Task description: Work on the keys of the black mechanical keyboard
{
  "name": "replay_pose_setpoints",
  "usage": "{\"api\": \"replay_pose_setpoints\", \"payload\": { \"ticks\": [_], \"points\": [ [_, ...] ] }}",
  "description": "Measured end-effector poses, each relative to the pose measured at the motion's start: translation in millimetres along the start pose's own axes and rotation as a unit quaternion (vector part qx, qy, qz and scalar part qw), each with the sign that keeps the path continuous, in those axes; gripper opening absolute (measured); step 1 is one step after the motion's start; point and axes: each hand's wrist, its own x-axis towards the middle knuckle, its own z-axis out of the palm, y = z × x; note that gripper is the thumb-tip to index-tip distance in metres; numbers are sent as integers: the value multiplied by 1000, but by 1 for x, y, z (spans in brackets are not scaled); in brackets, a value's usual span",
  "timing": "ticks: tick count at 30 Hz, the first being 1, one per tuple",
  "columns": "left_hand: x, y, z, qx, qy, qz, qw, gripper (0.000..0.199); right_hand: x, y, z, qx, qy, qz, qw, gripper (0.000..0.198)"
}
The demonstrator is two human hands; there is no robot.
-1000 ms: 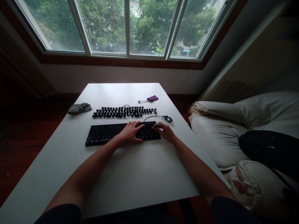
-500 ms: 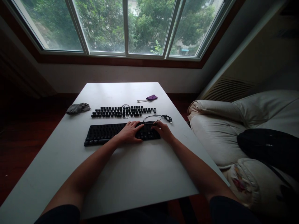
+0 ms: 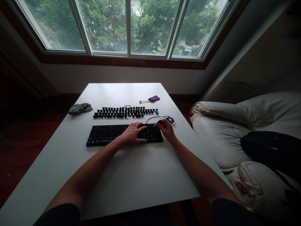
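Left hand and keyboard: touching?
Touching. The head view shows the left hand spread on the keyboard, covering part of its top right of the middle, with no gap visible beneath.

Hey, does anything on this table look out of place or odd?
Yes. Loose black keycaps sit in rough rows behind the keyboard, odd because keycaps normally belong on one. The keyboard's USB plug lies unconnected, and a gray cloth sits crumpled at the left edge of the table. No spill shows.
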Motion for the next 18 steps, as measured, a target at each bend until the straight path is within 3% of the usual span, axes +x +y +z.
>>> {"api": "replay_pose_setpoints", "payload": {
  "ticks": [7,18],
  "points": [
    [18,17,-1,-21,121,-32,992,35,-3,-1,8,-10,20,5,1000,34],
    [20,24,6,-84,147,-42,985,19,-12,-13,18,29,-13,30,999,32]
  ]
}}
